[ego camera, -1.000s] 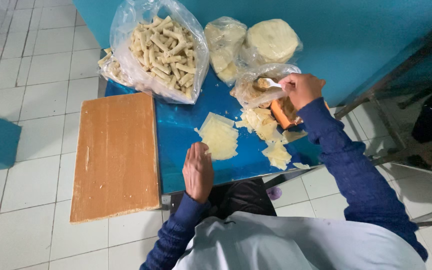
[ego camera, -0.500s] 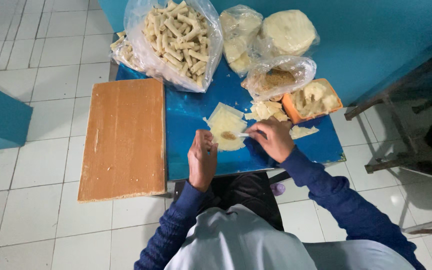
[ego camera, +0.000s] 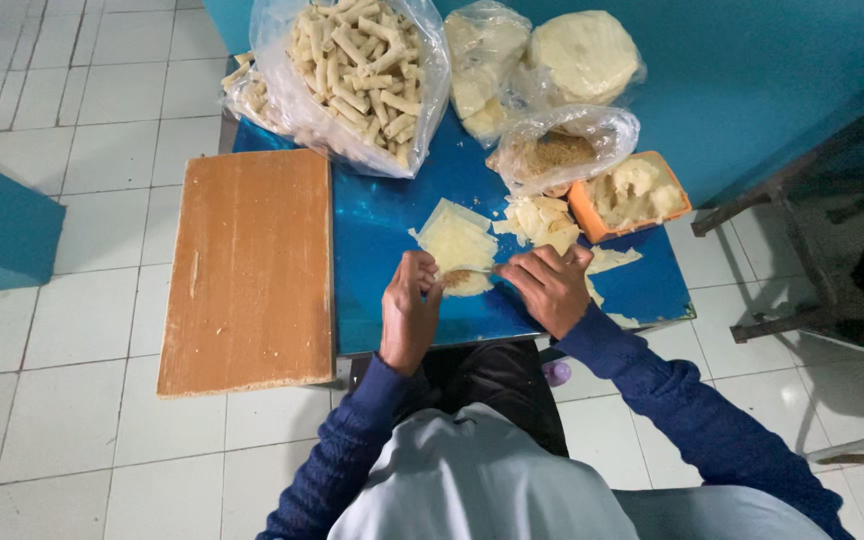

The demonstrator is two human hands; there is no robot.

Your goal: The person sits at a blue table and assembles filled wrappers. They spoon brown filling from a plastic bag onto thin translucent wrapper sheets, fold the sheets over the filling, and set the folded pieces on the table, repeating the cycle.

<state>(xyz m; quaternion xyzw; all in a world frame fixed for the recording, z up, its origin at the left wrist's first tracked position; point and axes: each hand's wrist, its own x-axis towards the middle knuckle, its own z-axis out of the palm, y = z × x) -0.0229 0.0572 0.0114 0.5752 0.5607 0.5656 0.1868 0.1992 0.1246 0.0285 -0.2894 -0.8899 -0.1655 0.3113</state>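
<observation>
— Where are the hands?

— Both sit near the front edge of the blue worktop [ego camera: 392, 215], close together. The left hand [ego camera: 410, 312] has its fingers curled onto the near edge of a pale square pastry sheet [ego camera: 458, 243], pinching it. The right hand [ego camera: 549, 287] is closed around a thin utensil whose tip lies over a small brown heap of filling [ego camera: 459, 277] on that same sheet; what kind of utensil it is I cannot tell.

— And the sheet itself?

— It lies flat, about midway along the worktop, just in from the front edge.

— What else is on there?

— A stack of more sheets [ego camera: 537, 217] just beyond the right hand, touching an orange tub [ego camera: 580, 207] of pale mash toward the right edge. Behind these, a clear bag with brown crumbs [ego camera: 562, 150]. At the back edge, a big clear bag of finished rolls [ego camera: 357, 65] and two bags of pale dough [ego camera: 582, 55]. A wooden board [ego camera: 249, 265] covers the left end, overhanging the front edge.
</observation>
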